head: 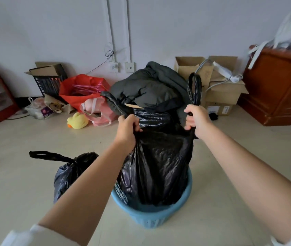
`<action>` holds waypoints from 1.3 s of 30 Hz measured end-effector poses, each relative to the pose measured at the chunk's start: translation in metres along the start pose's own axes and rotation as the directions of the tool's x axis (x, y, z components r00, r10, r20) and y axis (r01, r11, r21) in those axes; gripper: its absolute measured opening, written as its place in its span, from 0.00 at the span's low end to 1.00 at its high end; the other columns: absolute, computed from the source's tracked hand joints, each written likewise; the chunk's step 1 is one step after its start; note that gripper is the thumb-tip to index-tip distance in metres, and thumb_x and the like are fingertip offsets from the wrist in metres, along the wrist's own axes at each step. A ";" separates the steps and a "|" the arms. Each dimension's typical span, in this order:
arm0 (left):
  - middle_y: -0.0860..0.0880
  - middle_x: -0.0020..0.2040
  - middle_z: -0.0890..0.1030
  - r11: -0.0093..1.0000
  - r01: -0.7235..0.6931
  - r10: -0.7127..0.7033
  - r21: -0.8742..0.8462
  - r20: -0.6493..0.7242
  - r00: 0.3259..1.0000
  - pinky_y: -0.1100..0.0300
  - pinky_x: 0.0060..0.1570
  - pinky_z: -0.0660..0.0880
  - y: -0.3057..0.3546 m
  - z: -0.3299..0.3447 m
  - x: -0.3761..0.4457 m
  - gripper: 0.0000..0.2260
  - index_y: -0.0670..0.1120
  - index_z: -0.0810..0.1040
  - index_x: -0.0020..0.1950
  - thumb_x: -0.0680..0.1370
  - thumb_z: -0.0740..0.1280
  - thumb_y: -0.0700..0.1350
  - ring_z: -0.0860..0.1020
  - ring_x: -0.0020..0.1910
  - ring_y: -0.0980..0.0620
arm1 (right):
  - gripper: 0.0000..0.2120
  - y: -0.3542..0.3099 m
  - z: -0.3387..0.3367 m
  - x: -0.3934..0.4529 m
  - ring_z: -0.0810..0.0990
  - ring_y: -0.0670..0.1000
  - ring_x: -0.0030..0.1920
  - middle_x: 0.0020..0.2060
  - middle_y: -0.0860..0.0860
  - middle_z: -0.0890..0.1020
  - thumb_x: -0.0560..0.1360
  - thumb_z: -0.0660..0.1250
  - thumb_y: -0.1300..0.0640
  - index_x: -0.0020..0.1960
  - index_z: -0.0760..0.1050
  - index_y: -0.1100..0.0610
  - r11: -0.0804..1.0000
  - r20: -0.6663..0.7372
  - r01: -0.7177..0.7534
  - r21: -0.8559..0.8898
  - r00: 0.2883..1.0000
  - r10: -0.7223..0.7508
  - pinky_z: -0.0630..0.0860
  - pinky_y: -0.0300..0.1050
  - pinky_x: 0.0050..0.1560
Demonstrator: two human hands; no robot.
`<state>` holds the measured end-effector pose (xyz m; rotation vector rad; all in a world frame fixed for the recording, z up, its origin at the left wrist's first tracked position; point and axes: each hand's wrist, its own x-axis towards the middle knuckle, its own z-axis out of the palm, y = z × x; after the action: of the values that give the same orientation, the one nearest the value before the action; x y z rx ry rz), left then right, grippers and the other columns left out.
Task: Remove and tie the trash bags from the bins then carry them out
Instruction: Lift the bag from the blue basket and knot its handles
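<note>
Gripping the glossy black plastic trash bag (160,166) at its top, we hold one handle in each fist; our left hand (128,127) is clamped around the left handle where it meets the bag, our right hand (197,119) is curled tight around the base of the right handle loop, which stands upright above the fist; the bag's lower part sits inside the round light-blue plastic bin (151,217) on the pale tiled floor (230,174); a second black trash bag (66,176), already knotted, rests on the floor just left of the bin; behind the bag lies a heap of dark grey-green clothing (150,89).
</note>
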<state>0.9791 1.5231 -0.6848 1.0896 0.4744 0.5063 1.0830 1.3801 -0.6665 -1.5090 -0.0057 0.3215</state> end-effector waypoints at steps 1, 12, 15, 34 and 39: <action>0.47 0.30 0.62 0.998 -0.030 0.032 -0.054 0.032 0.999 0.62 0.30 0.61 0.014 0.013 0.001 0.11 0.44 0.58 0.34 0.72 0.52 0.29 0.63 0.25 0.53 | 0.14 -0.018 -0.005 0.001 0.53 0.45 0.12 0.14 0.48 0.59 0.71 0.54 0.68 0.31 0.55 0.56 0.999 -0.027 0.033 0.005 0.999 -0.033 0.56 0.39 0.27; 0.48 0.31 0.79 0.975 0.115 0.000 -0.191 0.515 0.857 0.57 0.41 0.74 0.034 0.141 -0.018 0.14 0.47 0.70 0.44 0.83 0.49 0.37 0.75 0.35 0.50 | 0.16 -0.091 -0.104 -0.033 0.67 0.49 0.29 0.31 0.53 0.69 0.73 0.45 0.75 0.45 0.67 0.61 0.931 -0.357 0.355 0.088 0.884 -0.303 0.62 0.34 0.20; 0.48 0.31 0.78 0.991 0.030 0.051 -0.132 0.565 0.823 0.53 0.45 0.76 0.033 0.162 -0.026 0.13 0.53 0.71 0.46 0.83 0.50 0.41 0.77 0.33 0.50 | 0.17 -0.103 -0.124 -0.045 0.73 0.47 0.27 0.31 0.53 0.72 0.79 0.47 0.69 0.40 0.68 0.54 0.878 -0.345 0.443 0.180 0.864 -0.365 0.68 0.36 0.27; 0.45 0.30 0.65 0.742 0.397 -0.550 0.540 0.153 0.821 0.60 0.30 0.63 -0.212 0.075 -0.081 0.12 0.42 0.63 0.36 0.80 0.53 0.36 0.65 0.28 0.50 | 0.10 0.144 -0.188 -0.039 0.68 0.55 0.39 0.31 0.55 0.66 0.63 0.52 0.75 0.29 0.63 0.63 0.873 -0.294 -0.355 -0.335 0.919 0.261 0.63 0.39 0.38; 0.46 0.34 0.69 0.831 0.391 -0.512 0.395 0.266 0.817 0.66 0.32 0.67 -0.227 0.059 -0.084 0.15 0.42 0.68 0.36 0.81 0.51 0.33 0.69 0.33 0.53 | 0.09 0.179 -0.189 -0.043 0.74 0.55 0.41 0.39 0.58 0.76 0.73 0.56 0.73 0.41 0.73 0.64 0.904 -0.136 -0.283 -0.320 0.958 0.251 0.70 0.43 0.38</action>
<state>0.9818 1.3462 -0.8602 1.2988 0.4814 -0.2172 1.0436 1.1913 -0.8471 -1.8695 0.2333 0.4897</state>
